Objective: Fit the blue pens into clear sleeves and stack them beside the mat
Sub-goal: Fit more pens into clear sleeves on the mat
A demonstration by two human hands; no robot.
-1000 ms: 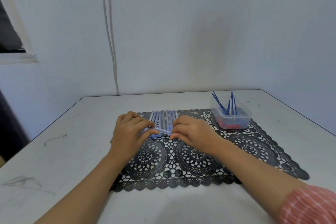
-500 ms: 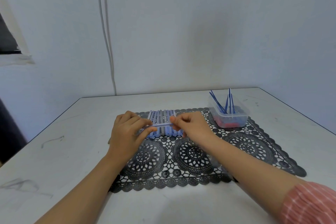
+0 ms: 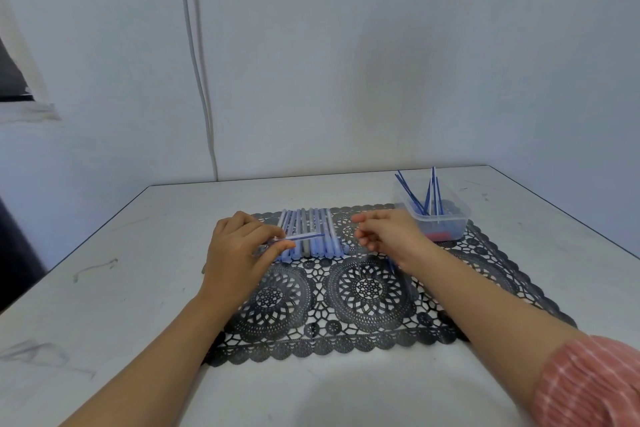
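Clear plastic, thin and tube-shaped, shows in the grip of the left hand (image 3: 239,250): a sleeved pen (image 3: 298,238) is pinched between thumb and fingers at its left end, its blue core pointing right, above the black lace mat (image 3: 363,291). The right hand (image 3: 388,236) hovers apart from the pen tip, fingers loosely curled and holding nothing. Just behind the held pen, a row of sleeved pens (image 3: 311,236) lies side by side on the mat's far part, pale blue and ribbed in look. At the mat's far right corner stands a clear plastic tub (image 3: 446,222) with thin blue pens (image 3: 419,194) leaning inside. The mat's scalloped edge sits well inside the white, scuffed tabletop (image 3: 121,288), which lies bare to its left.
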